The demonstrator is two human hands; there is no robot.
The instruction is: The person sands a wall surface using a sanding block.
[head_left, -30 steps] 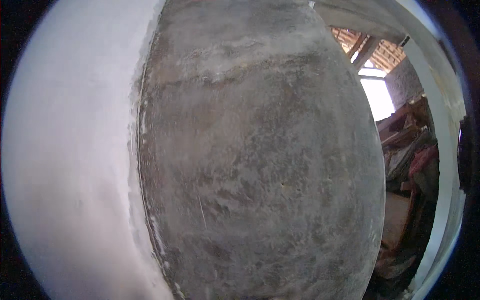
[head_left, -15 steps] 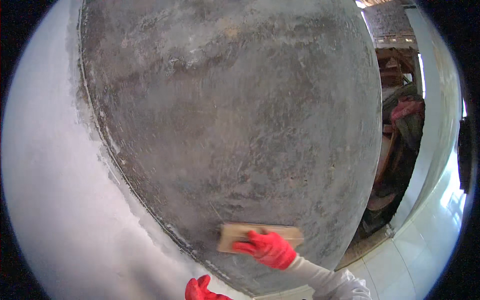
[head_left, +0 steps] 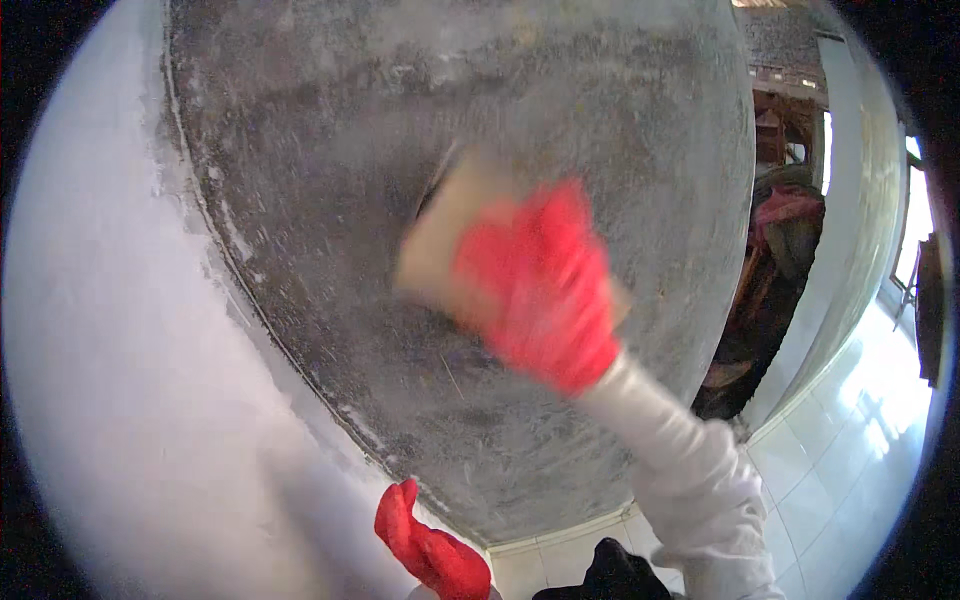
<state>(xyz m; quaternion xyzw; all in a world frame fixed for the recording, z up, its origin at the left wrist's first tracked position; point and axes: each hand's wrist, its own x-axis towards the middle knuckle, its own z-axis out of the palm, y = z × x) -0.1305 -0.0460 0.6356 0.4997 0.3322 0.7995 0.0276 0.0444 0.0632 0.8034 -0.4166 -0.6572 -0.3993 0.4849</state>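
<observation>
My right hand (head_left: 550, 290), in a red glove, grips a wooden float (head_left: 445, 240) by its back. The float is tilted and blurred by motion, with its face toward the grey plastered wall (head_left: 330, 200); whether its whole face touches the plaster is hidden. Low in the picture, my left hand (head_left: 432, 545), also red-gloved, is held near the corner where the grey wall meets the white wall (head_left: 120, 330). Its fingers look loosely stretched, and nothing shows in them. A thin slanting scratch marks the plaster below the float.
A rough joint line runs down the left side of the grey wall. White floor tiles (head_left: 820, 440) lie at the lower right. Beyond the wall's right edge is a dark recess with piled items, including a reddish cloth (head_left: 790, 205). A black shape (head_left: 612, 572) shows at the bottom edge.
My right hand has swept the float up the grey wall and turned it from nearly level to slanted. My left hand has come higher into view.
</observation>
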